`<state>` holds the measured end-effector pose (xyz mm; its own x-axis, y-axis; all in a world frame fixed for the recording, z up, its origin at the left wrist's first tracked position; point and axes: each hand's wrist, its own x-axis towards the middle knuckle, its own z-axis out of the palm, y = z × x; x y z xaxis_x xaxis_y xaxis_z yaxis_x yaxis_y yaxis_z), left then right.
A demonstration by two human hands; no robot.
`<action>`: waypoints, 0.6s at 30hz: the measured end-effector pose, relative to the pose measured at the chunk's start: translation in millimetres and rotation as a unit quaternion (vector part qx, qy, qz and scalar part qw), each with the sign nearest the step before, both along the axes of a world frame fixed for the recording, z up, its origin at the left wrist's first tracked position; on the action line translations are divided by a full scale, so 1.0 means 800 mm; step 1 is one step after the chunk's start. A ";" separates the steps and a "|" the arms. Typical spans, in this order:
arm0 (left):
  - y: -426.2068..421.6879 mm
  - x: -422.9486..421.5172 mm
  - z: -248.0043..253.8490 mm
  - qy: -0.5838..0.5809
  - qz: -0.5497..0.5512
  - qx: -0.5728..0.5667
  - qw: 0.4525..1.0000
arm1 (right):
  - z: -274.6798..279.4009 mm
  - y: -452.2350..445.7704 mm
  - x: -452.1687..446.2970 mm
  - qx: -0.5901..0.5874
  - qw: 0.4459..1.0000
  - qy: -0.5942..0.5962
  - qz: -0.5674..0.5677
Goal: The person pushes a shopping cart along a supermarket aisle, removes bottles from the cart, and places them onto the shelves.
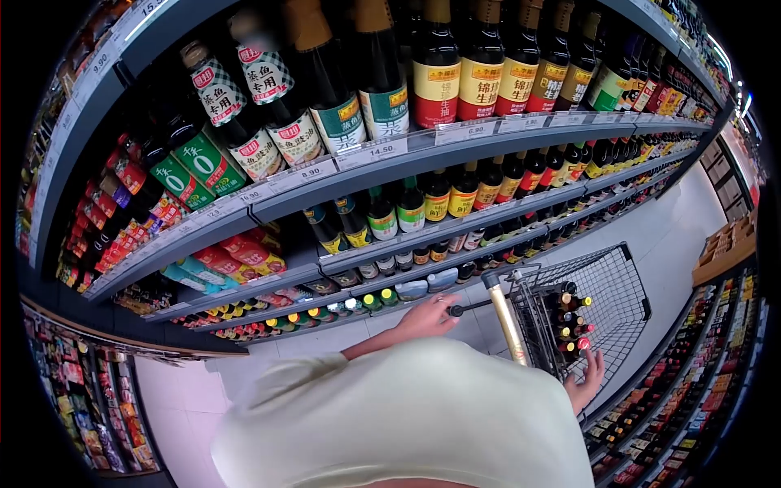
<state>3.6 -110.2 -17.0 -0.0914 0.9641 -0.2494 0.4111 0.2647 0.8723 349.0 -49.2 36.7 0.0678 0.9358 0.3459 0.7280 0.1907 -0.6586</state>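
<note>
A shopping cart (620, 285) of dark wire mesh stands in front of me, slightly to my right, its long basket stretching away from me. Its push bar (505, 319) is gold-coloured and lies at the end nearest me. Inside the basket, toward that same end, is a close cluster of dark bottles (567, 317), with yellow, red and dark caps on. I can't tell whether they stand straight or lean.

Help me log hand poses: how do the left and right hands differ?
The left hand is on the shelf side of the gold bar; the right hand is beside the cart's bottles. The left hand's fingers point sideways in the picture, the right hand's mostly upward. Both are bare, and neither visibly holds a bottle.
</note>
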 end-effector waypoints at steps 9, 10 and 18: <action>0.108 0.052 0.077 0.225 -0.152 0.309 0.912 | -0.097 -0.100 0.164 -0.050 0.998 0.006 -0.025; 0.119 0.059 0.078 0.254 -0.161 0.352 0.886 | -0.115 -0.106 0.198 0.014 0.994 -0.107 0.019; 0.157 0.088 0.048 0.422 -0.360 0.151 0.818 | -0.022 -0.184 0.164 -0.289 0.956 -0.042 -0.030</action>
